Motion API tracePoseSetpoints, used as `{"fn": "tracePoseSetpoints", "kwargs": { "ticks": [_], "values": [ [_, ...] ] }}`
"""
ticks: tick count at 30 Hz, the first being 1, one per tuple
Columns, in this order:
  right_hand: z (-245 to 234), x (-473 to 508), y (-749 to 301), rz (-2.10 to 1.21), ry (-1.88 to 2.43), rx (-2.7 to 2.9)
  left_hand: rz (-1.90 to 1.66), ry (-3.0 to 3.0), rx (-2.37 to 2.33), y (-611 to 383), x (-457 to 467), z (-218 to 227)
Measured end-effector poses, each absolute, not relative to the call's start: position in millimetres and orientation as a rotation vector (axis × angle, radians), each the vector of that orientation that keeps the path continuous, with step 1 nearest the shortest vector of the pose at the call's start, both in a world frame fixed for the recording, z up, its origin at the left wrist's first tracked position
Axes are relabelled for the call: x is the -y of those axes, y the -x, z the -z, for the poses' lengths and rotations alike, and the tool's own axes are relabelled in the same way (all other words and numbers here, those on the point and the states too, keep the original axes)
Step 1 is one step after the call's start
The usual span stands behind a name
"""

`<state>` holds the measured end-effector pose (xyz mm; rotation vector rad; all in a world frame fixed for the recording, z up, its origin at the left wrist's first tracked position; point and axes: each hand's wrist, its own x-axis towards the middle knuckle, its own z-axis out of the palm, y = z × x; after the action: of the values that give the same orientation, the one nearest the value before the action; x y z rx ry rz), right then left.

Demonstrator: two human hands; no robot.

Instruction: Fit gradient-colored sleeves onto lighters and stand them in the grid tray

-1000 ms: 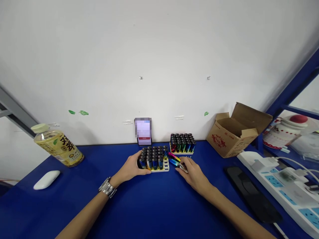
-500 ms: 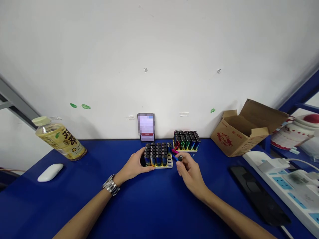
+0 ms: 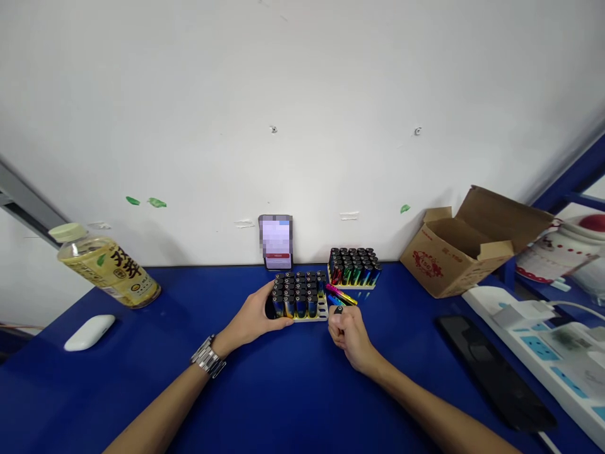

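A cream tray [image 3: 322,313] packed with several upright lighters [image 3: 297,291] sits mid-table. My left hand [image 3: 252,317] curls around the tray's left end and holds it. My right hand [image 3: 348,333] is closed in a pinch on a single lighter [image 3: 338,311], held upright just off the tray's front right corner. Two or three loose coloured lighters [image 3: 343,295] lie on the blue table between this tray and a second full tray of lighters [image 3: 353,267] behind it.
A phone [image 3: 276,242] leans on the wall behind the trays. Left: a tea bottle [image 3: 106,266] and a white mouse [image 3: 89,332]. Right: an open cardboard box [image 3: 466,243], a black flat object [image 3: 491,372] and a white power strip [image 3: 543,347].
My right hand lifted one lighter from the loose ones and brought it toward the near tray's right corner. My left hand stayed on the tray. The view shifted slightly.
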<state>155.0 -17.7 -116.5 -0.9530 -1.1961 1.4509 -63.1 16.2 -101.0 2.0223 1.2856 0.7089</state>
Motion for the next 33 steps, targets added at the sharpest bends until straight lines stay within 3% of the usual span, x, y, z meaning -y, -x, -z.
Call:
{"fn": "tracePoseSetpoints", "kwargs": {
  "ticks": [20,33],
  "values": [
    [117.1,16.1,-153.3,-1.303,1.072,1.245,-0.722,-2.041,-1.297,62.9,-16.5,102.1],
    [123.0,14.2,-153.5,-1.384,0.898,1.134,-0.711,-2.054,-1.307,64.4,-18.0,105.1]
  ]
}}
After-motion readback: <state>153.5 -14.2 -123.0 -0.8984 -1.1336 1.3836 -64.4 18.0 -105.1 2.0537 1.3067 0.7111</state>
